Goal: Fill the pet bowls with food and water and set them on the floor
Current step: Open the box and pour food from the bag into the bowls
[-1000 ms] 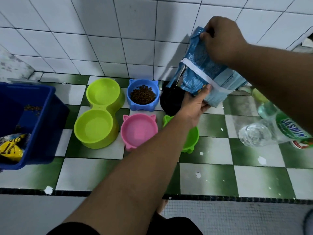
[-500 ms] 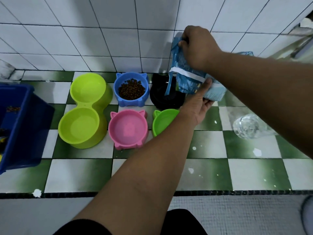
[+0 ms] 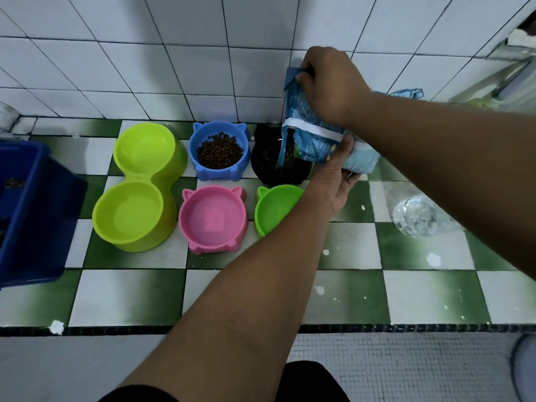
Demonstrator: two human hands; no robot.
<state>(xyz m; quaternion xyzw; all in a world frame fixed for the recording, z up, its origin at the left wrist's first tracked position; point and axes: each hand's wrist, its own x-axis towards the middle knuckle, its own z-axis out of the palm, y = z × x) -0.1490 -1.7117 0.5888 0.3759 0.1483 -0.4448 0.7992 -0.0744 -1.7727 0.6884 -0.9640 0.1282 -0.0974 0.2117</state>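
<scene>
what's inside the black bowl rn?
Some brown kibble shows in the black bowl below the tilted food bag. The bag's mouth and left hand cover its right side.

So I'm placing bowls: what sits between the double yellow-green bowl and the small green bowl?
The pink bowl, empty, sits between the double bowl and green bowl, per the head view.

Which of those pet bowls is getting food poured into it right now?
The black bowl in the back row: the blue food bag is tipped over it. The blue cat-eared bowl beside it already holds kibble; the others look empty.
</scene>
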